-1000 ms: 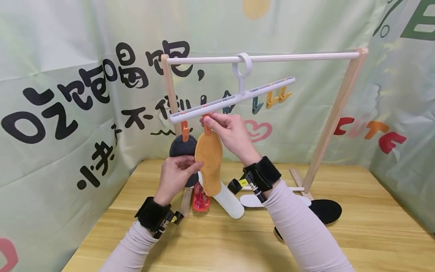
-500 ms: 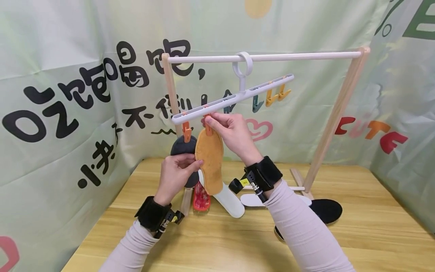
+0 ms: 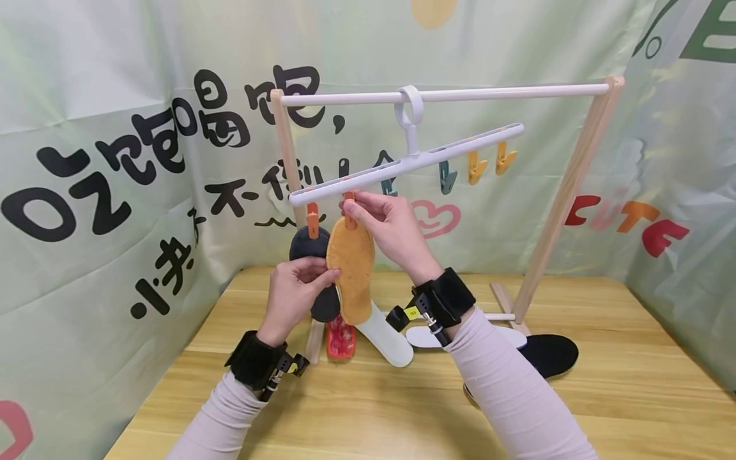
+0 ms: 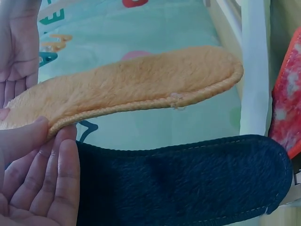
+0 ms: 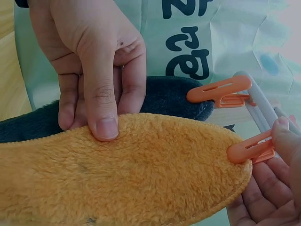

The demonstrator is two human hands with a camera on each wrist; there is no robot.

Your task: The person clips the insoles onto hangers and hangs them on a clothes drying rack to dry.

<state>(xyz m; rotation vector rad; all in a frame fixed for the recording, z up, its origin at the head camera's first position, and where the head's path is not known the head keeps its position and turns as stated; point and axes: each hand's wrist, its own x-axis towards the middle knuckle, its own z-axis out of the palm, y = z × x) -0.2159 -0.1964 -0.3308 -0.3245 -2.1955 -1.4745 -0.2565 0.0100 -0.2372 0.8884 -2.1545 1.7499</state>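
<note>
My left hand (image 3: 289, 297) pinches the edge of a fuzzy yellow insole (image 3: 353, 281) between thumb and fingers. At the top of that insole, my right hand (image 3: 397, 230) pinches an orange clothespin (image 5: 249, 148), whose jaws sit over the insole's tip. The clothespin hangs from a white clip hanger (image 3: 448, 151), tilted lower at its left end. Beside it, a second orange clothespin (image 3: 313, 222) holds a dark insole (image 3: 308, 244), which hangs partly behind my left hand. The left wrist view shows the yellow insole's stitched rim above the dark insole (image 4: 183, 183).
A wooden rack (image 3: 566, 204) carries the hanger on its white rod (image 3: 506, 96). Teal clips (image 3: 447, 177) and yellow clips (image 3: 476, 168) hang farther right. On the table (image 3: 356, 415) lie a red insole (image 3: 341, 338), white insoles (image 3: 391, 345) and a black insole (image 3: 549, 354).
The hanger has turned, its right end moving rightward with the teal and yellow clips. The yellow insole has shifted slightly left and up. Both hands keep their hold.
</note>
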